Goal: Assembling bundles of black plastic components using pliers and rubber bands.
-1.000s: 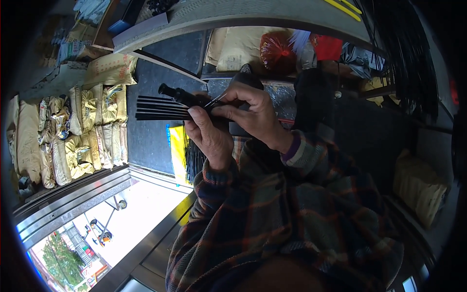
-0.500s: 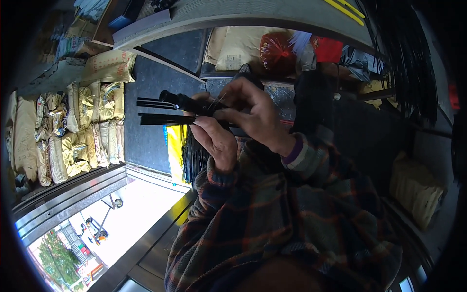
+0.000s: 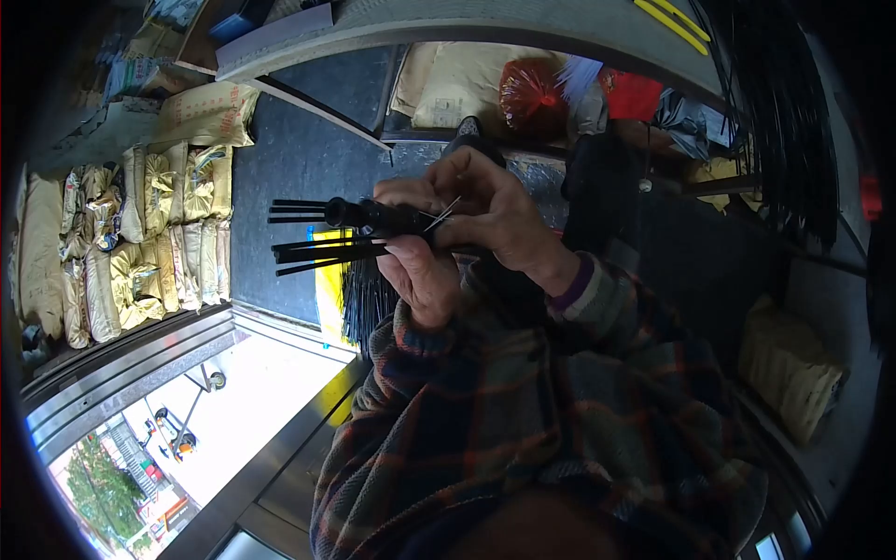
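My left hand (image 3: 420, 285) is closed around a black tubular piece (image 3: 373, 217) whose round, hollow-looking end points left. Several thin black rods (image 3: 322, 251) stick out leftward beside the tube, held in the same grip. Close against it, my right hand (image 3: 511, 229) has its thumb and fingers bent in at the tube's right end. Thin, light-coloured wires (image 3: 442, 217) show at those fingertips, which look pinched on them. My fingers hide the right end of the tube and where the rods join it.
A bench (image 3: 523, 42) curves across the top, carrying a yellow-handled tool (image 3: 672, 23). Black strands (image 3: 793, 131) hang at right. Stacked packages (image 3: 121, 243) lie left, above a bright opening (image 3: 233, 392). A red bag (image 3: 534, 98) sits beneath the bench; a carton (image 3: 789, 369) stands lower right.
The tube has turned so its open end faces me more, and the rods have fanned apart. The light wires now show more plainly at my right fingertips.
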A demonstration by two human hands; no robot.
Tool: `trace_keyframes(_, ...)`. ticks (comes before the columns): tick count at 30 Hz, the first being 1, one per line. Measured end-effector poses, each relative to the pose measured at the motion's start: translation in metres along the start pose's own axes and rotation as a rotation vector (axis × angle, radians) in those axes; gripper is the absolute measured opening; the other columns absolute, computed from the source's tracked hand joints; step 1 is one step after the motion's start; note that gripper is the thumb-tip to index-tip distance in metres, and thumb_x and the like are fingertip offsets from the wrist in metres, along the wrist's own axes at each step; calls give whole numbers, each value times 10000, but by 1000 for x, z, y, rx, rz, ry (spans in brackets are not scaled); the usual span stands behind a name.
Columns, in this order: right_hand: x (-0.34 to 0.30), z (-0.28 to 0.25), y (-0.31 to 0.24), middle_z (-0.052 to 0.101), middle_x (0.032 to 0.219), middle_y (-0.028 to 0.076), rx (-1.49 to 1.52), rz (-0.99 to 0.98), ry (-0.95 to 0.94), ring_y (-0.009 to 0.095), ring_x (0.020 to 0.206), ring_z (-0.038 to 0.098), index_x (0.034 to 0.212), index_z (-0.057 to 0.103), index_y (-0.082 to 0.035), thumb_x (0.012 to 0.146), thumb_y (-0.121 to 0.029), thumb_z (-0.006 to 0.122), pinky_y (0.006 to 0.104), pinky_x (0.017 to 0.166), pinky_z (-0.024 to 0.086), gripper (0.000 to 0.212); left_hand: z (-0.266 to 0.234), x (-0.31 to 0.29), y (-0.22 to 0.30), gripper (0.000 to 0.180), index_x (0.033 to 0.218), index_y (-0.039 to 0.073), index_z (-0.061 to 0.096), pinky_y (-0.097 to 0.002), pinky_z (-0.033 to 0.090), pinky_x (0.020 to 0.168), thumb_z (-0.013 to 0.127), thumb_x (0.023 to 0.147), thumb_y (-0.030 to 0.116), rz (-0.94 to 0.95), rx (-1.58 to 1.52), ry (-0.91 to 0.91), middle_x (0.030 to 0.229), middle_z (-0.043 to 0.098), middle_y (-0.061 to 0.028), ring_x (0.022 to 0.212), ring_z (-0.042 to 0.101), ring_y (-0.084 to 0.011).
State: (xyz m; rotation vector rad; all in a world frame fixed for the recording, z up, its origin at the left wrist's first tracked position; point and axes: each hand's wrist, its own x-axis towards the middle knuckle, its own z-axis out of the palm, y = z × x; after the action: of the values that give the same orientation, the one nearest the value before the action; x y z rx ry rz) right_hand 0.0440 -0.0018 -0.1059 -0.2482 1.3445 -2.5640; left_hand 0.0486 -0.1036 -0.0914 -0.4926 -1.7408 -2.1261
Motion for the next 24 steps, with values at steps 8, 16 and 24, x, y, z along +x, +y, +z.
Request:
trace_keyframes(8, -1, -8, -3, 488, 893, -23, 103, 47, 11, 66, 835, 482, 941, 457, -91, 608, -59, 768, 244, 770, 402, 457, 5, 1, -1, 532, 874, 34, 444, -293, 376, 711, 378, 858, 562, 1, 89, -57, 832, 404, -60, 751, 417, -151)
trace_keyframes(16, 15, -24, 6, 501, 895, 4, 293, -73, -45, 92, 849, 480, 958, 487, -69, 688, -55, 694, 248, 801, 377, 341, 14, 16, 2, 240, 934, -2, 473, -257, 386, 721, 574, 826, 187, 15, 291, -228, 869, 440, -56, 804, 455, -126)
trace_keyframes(24, 29, -115, -122, 603, 973, 56, -582, -332, 384, 143, 910, 562, 967, 576, -19, 822, -75, 559, 274, 807, 449, 157, 25, 36, -7, 541, 1206, -23, 360, -285, 410, 739, 605, 725, -46, -74, 312, -564, 998, 441, -123, 839, 497, -203)
